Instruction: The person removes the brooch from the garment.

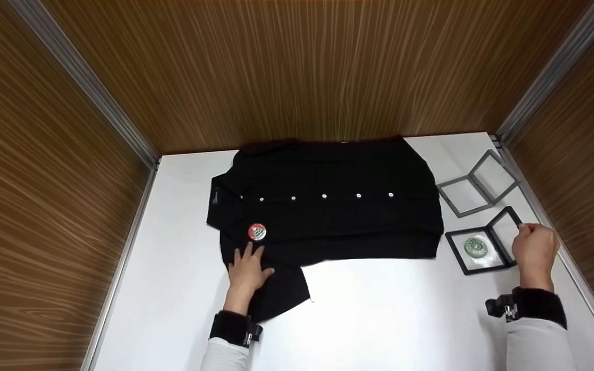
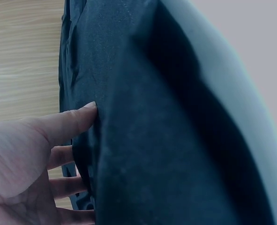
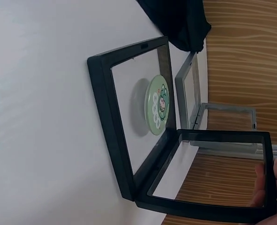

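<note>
A black collared shirt with white buttons (image 1: 338, 226) lay spread on the white worktop (image 1: 390, 309), collar to the left, its flat front probably giving the round red-and-white badge (image 1: 257, 232) a level resting place near the collar. The left hand (image 1: 247, 271) rested with fingers spread over the shirt's near shoulder and sleeve, fingertips just beside that badge, its thumb against the cloth; it gripped nothing visible, and seemed placed to steady the fabric. The right hand (image 1: 535, 252) pinched the outer edge of a square black hinged frame (image 3: 153, 164) with clear panels, which was likely why one half stood raised while the other lay flat. A round pale-green badge (image 3: 157, 105) sat on the flat half's panel, seemingly supported by it. Just behind, an open grey hinged frame (image 1: 481, 189) stood untouched beside the shirt's hem.
</note>
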A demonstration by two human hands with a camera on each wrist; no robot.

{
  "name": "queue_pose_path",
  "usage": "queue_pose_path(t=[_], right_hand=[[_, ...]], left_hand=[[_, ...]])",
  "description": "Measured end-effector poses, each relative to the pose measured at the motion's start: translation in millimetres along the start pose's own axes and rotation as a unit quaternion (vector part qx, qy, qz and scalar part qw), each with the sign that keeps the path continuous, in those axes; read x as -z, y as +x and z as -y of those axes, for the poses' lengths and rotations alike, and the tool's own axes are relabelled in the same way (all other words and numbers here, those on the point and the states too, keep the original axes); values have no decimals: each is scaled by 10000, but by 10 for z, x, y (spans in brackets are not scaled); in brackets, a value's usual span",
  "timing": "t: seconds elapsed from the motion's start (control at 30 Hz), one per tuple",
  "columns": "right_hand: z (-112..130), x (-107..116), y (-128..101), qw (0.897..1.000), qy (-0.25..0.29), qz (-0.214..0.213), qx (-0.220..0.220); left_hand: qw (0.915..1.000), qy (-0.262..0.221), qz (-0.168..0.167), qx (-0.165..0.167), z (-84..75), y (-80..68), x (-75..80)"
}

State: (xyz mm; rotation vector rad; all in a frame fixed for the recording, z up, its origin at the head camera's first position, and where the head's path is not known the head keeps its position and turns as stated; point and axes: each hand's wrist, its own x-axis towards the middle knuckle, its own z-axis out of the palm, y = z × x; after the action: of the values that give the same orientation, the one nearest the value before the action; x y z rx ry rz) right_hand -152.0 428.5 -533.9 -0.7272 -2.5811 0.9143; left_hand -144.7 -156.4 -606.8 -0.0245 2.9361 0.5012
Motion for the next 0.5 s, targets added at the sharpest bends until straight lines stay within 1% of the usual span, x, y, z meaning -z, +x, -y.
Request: queue_pose_path(t=[0.17,0.33,0.5], right_hand=[[-39,-68,-26,9999,20,-109,87],[-136,-160,-92,9998,27,32,201],[-210,-217,-130,9987,-34,170,474]], left_hand=[[10000,-40,-10,22,-4,-7,7],[10000,-48,-5,11,-3,-7,10],[10000,-31,42,42,4,1,12]])
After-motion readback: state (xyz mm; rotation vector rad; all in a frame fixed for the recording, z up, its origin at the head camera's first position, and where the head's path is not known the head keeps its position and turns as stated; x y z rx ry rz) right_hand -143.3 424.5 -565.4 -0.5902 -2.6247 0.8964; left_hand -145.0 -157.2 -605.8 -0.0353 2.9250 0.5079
